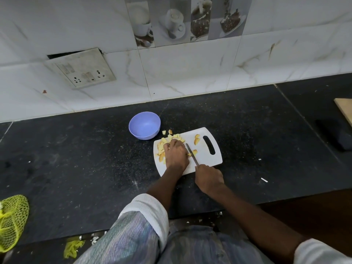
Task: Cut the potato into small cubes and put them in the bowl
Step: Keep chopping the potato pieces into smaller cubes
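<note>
pinning potato point(172, 147) pieces on the board point(204, 158), the left hand point(176, 155) presses curled over them while the right hand point(208, 178) grips the knife point(192, 154). the cubes look firm, wet, probably slippery; scoop them in handfuls toward the empty bowl point(144, 125) nearby.

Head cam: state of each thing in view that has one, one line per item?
bowl: upright, empty.
potato pieces: cut up, mostly on the board, a couple just off its far edge.
cutting board: flat on the counter.
knife: blade down on the board.
left hand: pressed over the pieces.
right hand: closed on the knife handle.
mesh bag: lying slack on the counter.
</note>
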